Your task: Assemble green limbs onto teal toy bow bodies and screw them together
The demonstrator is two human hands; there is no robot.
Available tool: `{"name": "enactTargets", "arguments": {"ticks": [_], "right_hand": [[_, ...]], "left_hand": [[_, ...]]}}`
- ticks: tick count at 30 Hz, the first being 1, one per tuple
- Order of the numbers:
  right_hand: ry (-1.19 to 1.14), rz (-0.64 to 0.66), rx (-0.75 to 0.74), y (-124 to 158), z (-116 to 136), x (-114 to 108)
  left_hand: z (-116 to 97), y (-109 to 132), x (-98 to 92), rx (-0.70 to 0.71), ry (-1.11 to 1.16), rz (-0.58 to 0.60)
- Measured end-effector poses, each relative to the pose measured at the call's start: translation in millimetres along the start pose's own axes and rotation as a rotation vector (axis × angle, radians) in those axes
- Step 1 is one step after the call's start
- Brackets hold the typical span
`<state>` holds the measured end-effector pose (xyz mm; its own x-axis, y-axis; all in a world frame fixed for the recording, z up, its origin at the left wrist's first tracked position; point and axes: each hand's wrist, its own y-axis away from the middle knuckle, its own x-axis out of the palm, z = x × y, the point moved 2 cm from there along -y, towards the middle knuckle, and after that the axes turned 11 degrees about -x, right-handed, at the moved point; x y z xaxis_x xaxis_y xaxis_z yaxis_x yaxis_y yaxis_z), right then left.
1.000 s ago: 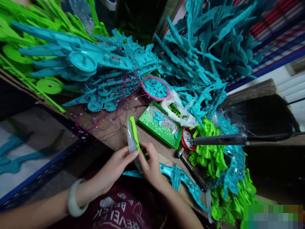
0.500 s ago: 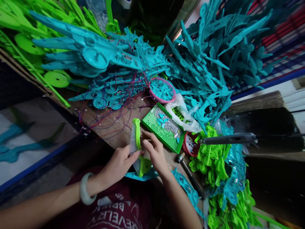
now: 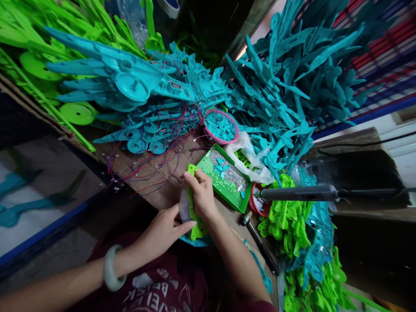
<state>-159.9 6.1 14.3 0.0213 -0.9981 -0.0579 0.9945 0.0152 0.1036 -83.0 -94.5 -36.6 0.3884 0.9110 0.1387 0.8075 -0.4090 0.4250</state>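
Note:
My left hand [image 3: 164, 232] pinches the lower end of a lime-green plastic toy piece [image 3: 194, 216] that has a clear, whitish part along its side. My right hand [image 3: 200, 193] is closed over the upper part of the same piece, thumb near its top end. The piece stands almost upright above the brown worktable's [image 3: 143, 173] near edge. Just right of my right hand lies a green perforated tray [image 3: 212, 180] holding small silvery screws and a few teal bits.
Heaps of teal toy parts [image 3: 286, 78] and green parts [image 3: 32, 39] cover the table's far side, with thin red and purple wires [image 3: 156, 147]. A pink-rimmed bowl [image 3: 221, 126], a red dish [image 3: 255, 201], a dark rod-like tool [image 3: 299, 193] and a screwdriver [image 3: 260, 242] lie at right.
My right hand slid up the green piece from its lower middle to near its top. The left hand kept its grip low on the piece. The view shifted slightly.

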Motion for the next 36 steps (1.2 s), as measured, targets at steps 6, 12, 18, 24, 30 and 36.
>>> {"name": "enactTargets", "arguments": {"ticks": [6,12,18,24,30,36], "right_hand": [[0.062,0.112,-0.057,-6.9,-6.9,7.7],[0.539,0.392,-0.184,41.1,20.5,-48.2],[0.792,0.501,-0.121,102.4,10.7,-90.5],[0.712,0.507,-0.165,96.0,-1.5,-85.7],[0.639,0.477,-0.296,91.9,5.8,-77.9],[0.474,0.286,-0.248,92.8,3.0,-49.0]], "left_hand": [[-0.7,1.5,-1.3,-0.098,-0.003,-0.057],[4.5,10.9,-4.3,-0.205,0.042,-0.090],[23.7,22.0,-7.6,-0.246,0.038,-0.131],[31.8,26.1,-10.5,-0.247,-0.050,-0.236],[23.3,23.5,-12.2,-0.244,-0.128,-0.261],[24.6,24.1,-17.6,-0.186,-0.279,-0.320]]}}
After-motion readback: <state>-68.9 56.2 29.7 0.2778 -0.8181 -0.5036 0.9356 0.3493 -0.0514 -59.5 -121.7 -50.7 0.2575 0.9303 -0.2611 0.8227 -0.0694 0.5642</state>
